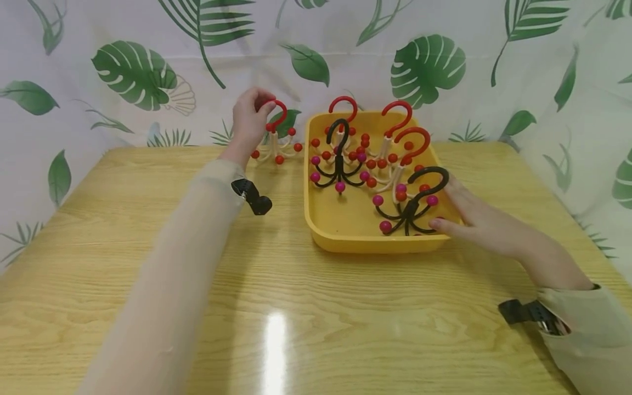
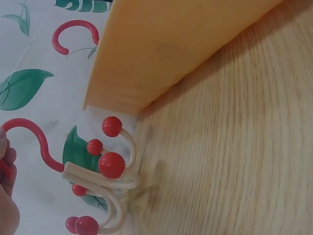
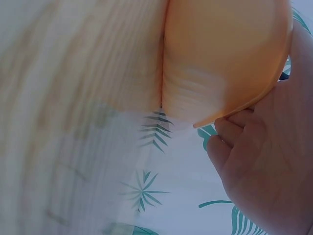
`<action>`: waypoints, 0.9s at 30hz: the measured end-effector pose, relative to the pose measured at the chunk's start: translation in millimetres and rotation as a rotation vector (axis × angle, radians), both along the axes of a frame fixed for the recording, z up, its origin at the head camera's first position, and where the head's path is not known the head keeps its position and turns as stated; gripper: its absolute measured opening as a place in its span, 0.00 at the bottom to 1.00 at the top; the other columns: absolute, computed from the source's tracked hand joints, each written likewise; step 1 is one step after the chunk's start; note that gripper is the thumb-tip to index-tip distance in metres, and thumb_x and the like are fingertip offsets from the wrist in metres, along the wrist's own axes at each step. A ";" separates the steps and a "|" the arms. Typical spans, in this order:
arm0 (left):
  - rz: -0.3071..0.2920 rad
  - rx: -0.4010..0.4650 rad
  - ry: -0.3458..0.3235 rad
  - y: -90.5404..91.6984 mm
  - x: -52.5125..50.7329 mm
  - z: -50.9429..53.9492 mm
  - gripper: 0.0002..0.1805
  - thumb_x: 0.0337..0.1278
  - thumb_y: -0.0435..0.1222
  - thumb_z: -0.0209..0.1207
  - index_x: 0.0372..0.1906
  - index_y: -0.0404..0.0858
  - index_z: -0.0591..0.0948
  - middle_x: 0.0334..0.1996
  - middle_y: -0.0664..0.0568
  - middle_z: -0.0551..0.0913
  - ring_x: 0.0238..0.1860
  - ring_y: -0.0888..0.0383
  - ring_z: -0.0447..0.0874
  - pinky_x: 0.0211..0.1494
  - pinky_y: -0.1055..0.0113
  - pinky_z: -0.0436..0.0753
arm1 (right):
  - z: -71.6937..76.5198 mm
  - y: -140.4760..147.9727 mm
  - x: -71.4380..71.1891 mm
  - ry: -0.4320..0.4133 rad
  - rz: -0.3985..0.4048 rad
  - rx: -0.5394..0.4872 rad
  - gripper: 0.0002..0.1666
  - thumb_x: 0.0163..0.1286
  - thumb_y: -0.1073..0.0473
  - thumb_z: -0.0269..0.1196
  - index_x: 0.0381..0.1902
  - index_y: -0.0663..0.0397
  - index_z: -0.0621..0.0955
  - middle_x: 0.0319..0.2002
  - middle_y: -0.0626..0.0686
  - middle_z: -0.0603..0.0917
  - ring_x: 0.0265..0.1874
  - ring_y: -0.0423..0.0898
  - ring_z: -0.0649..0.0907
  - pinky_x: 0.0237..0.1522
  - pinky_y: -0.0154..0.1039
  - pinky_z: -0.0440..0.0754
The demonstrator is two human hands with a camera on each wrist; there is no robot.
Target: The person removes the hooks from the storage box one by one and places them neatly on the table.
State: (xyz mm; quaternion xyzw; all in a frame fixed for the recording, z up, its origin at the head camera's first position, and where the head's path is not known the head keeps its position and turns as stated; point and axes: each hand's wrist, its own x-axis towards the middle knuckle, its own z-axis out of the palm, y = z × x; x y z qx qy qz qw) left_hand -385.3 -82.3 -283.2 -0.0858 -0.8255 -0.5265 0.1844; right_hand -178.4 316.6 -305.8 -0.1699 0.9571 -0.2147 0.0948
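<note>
My left hand [image 1: 248,122] pinches the red hook end of a cream rotating hook hanger [image 1: 275,144] with red ball tips. It hangs upright just left of the yellow bin [image 1: 370,244], close to the wall. In the left wrist view its curved prongs [image 2: 117,203] point away from the hand, and the fingers [image 2: 9,171] show at the left edge. My right hand [image 1: 494,227] holds the bin's right rim, thumb over the inner side and fingers outside. Inside the bin stand a black hook hanger [image 1: 338,163] with pink balls, another black one [image 1: 411,209] and several red-hooked ones [image 1: 388,144].
The bin stands on a wood-grain table [image 1: 296,307], toward its back. Behind the table rises a white backdrop [image 1: 345,33] printed with green leaves. Black wrist straps [image 1: 252,196] sit on both arms.
</note>
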 end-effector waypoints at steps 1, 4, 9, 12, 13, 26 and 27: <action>0.000 0.000 0.004 0.9 -0.6 -0.6 0.10 0.63 0.34 0.58 0.47 0.35 0.79 0.43 0.48 0.79 0.42 0.59 0.74 0.46 0.73 0.74 | 0.2 0.1 0.3 -0.002 -0.003 0.000 0.54 0.69 0.39 0.56 0.73 0.34 0.30 0.74 0.48 0.29 0.73 0.57 0.38 0.65 0.66 0.46; 0.000 0.002 0.016 2.6 -1.7 -2.2 0.10 0.63 0.33 0.58 0.47 0.34 0.79 0.43 0.48 0.79 0.42 0.59 0.74 0.46 0.73 0.74 | 0.8 0.2 0.7 -0.002 -0.004 -0.004 0.54 0.69 0.40 0.56 0.73 0.34 0.30 0.74 0.48 0.30 0.73 0.58 0.39 0.65 0.66 0.47; -0.008 -0.003 0.036 3.5 -3.2 -5.1 0.10 0.63 0.33 0.58 0.47 0.34 0.79 0.42 0.47 0.79 0.42 0.59 0.74 0.46 0.73 0.74 | 0.9 -0.4 0.0 0.016 0.007 -0.012 0.54 0.69 0.41 0.56 0.74 0.34 0.31 0.75 0.47 0.30 0.73 0.57 0.39 0.65 0.66 0.47; -0.014 0.002 0.022 3.1 -4.3 -6.8 0.11 0.63 0.33 0.58 0.47 0.34 0.79 0.42 0.47 0.79 0.42 0.59 0.74 0.46 0.73 0.73 | 0.5 -0.9 -0.4 0.024 0.013 -0.019 0.54 0.69 0.41 0.57 0.74 0.35 0.31 0.75 0.47 0.30 0.73 0.57 0.39 0.65 0.66 0.47; -0.015 0.005 0.018 2.8 -4.2 -7.1 0.11 0.63 0.33 0.57 0.48 0.34 0.79 0.43 0.47 0.79 0.43 0.59 0.74 0.46 0.73 0.73 | 0.4 -1.1 -0.2 0.026 0.012 -0.021 0.54 0.69 0.42 0.57 0.74 0.35 0.32 0.75 0.47 0.30 0.73 0.57 0.40 0.65 0.66 0.47; 0.015 -0.029 0.039 -4.1 7.4 2.8 0.22 0.60 0.40 0.62 0.57 0.36 0.76 0.52 0.49 0.77 0.54 0.57 0.72 0.59 0.73 0.68 | -1.5 -0.6 -1.1 0.021 0.011 -0.034 0.54 0.70 0.42 0.57 0.74 0.36 0.32 0.75 0.47 0.30 0.73 0.55 0.38 0.65 0.66 0.46; 0.016 -0.040 0.055 -3.8 9.5 6.0 0.22 0.60 0.41 0.62 0.57 0.36 0.76 0.52 0.49 0.77 0.54 0.57 0.72 0.59 0.73 0.68 | -1.5 -0.4 -1.1 0.022 0.012 -0.036 0.54 0.69 0.42 0.57 0.74 0.36 0.32 0.75 0.47 0.30 0.73 0.55 0.38 0.65 0.66 0.46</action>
